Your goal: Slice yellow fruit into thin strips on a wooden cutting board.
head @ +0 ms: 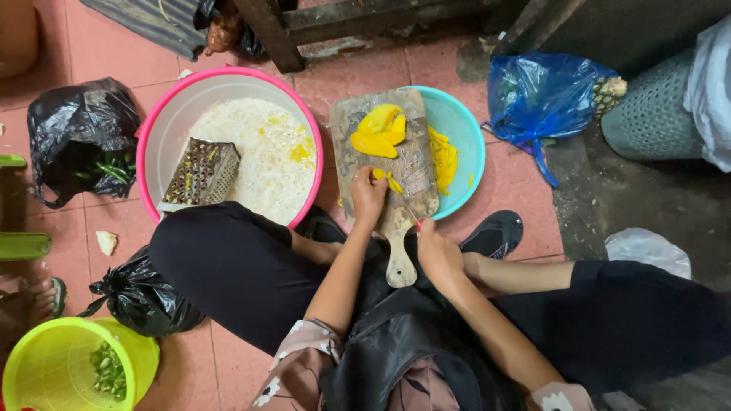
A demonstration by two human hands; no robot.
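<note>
A wooden cutting board point(415, 164) lies across the rim of a teal bowl point(464, 133), its handle pointing toward me. Yellow fruit slices point(378, 131) sit at the board's far end, and more yellow strips lie in the bowl. My left hand point(368, 195) presses down a small yellow piece point(392, 181) in the middle of the board. My right hand point(435, 250) grips a knife point(409, 210) whose blade reaches toward that piece.
A pink-rimmed basin point(164, 133) of white shreds holds a metal grater point(202, 173). Black plastic bags point(80, 137) lie at left, a lime bucket point(46, 365) with greens bottom left. A blue bag point(541, 95) with a pineapple is at right. A sandal point(493, 232) is by my knee.
</note>
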